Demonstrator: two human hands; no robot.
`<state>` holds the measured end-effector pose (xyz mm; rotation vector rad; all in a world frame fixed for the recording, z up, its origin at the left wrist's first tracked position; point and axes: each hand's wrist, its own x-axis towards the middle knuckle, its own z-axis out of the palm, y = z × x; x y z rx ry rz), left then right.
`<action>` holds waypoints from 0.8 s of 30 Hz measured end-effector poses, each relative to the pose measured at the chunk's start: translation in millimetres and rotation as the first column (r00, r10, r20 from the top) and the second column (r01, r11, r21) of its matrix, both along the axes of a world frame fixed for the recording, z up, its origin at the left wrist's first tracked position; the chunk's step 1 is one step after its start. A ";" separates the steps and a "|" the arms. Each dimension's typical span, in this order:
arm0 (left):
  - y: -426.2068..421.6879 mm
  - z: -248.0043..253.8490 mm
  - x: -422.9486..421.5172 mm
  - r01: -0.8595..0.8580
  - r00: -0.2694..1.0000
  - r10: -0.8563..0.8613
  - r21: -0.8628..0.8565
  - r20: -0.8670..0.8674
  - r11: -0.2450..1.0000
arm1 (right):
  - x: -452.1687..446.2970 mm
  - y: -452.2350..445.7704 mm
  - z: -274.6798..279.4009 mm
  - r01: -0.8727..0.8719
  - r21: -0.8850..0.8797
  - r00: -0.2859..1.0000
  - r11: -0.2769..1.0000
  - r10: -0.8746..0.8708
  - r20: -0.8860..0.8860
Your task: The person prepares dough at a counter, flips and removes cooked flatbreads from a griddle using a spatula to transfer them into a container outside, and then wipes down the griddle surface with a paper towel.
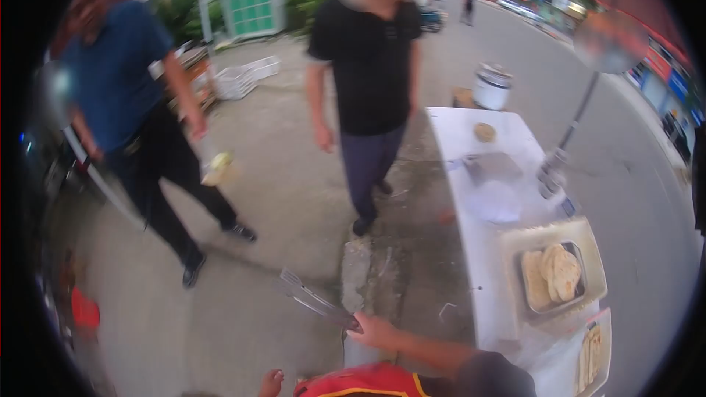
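My right hand (373,332) is wrapped round the handle end of metal tongs (316,300). The tongs point forward and left over the pavement, with nothing between their tips. Low in the view, my left hand (271,383) shows only in part beside my red apron (360,382). Its fingers look curled, and what they hold, if anything, is hidden. To the right of my right arm, flatbreads (562,273) lie in a metal tray (526,294) on a white-covered table (489,250). Strips of bread (588,360) lie in another tray nearer me.
A person in a black shirt (368,66) stands ahead by the table. Another person in a blue shirt (121,66), at left, holds a bag of food (217,169). A round flat item (484,131) and a white pot (492,87) are toward the table's far end.
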<state>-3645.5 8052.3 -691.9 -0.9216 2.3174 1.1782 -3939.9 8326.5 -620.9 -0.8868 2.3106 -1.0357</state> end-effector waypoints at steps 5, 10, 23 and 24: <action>-15.4 -144.0 228.3 -0.237 0.972 0.235 -0.190 -0.033 0.953 | 55.3 -85.0 38.2 -0.372 0.236 0.920 0.898 0.390 -0.030; -32.1 -183.2 325.9 -0.094 0.991 0.117 -0.291 0.060 0.952 | 141.8 -194.3 5.0 -0.493 0.410 0.833 0.767 0.552 -0.032; -252.5 -90.6 311.6 -0.893 0.447 0.876 -0.029 -0.181 0.450 | 225.0 -496.6 35.2 -0.618 0.403 0.706 0.675 0.702 -0.092; -269.9 -101.6 323.9 -0.892 0.451 0.878 -0.065 -0.163 0.446 | 224.4 -525.1 36.0 -0.617 0.415 0.699 0.668 0.708 -0.101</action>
